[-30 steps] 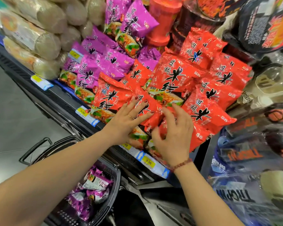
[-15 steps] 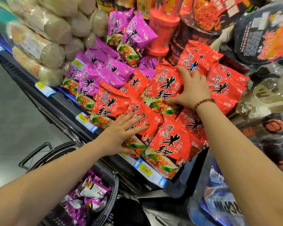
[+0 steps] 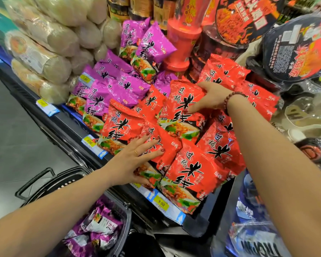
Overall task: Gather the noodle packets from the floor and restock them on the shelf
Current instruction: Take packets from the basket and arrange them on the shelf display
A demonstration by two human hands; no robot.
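Note:
Red noodle packets lie piled on the right part of the black shelf. To their left are purple noodle packets. My left hand rests flat with fingers spread on the front red packets, near the shelf edge. Higher up, my right hand grips the top of a red packet, thumb on its face and fingers behind it. Below the shelf, a black basket holds more purple packets.
Clear-wrapped pale noodle rolls fill the shelf's left. Red cups and black bowl noodles stand behind the packets. Blue wrapped goods sit at the lower right. Price tags line the shelf edge, and grey floor lies left.
My right hand has gone from the front red packets up to a packet further back and taken hold of its top. My left hand has stayed pressed on the front packets.

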